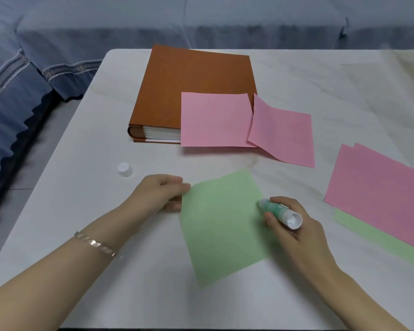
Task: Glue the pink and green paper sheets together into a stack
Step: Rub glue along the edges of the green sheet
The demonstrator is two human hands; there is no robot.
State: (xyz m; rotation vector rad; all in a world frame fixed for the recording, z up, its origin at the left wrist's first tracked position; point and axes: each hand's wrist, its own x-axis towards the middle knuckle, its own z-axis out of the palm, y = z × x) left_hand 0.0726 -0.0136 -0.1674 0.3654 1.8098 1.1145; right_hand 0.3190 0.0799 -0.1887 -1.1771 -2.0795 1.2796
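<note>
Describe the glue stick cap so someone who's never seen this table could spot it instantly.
Find the brown binder on the white table. In front of its spine corner, just beyond the left hand, sits the cap. It is the only small, white, round piece, standing alone and touching no paper.

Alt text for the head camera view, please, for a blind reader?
A person's right hand holds an uncapped glue stick at the edge of a green sheet that the left hand pinches at its corner. Pink sheets, a brown binder and a white cap lie nearby.
</note>
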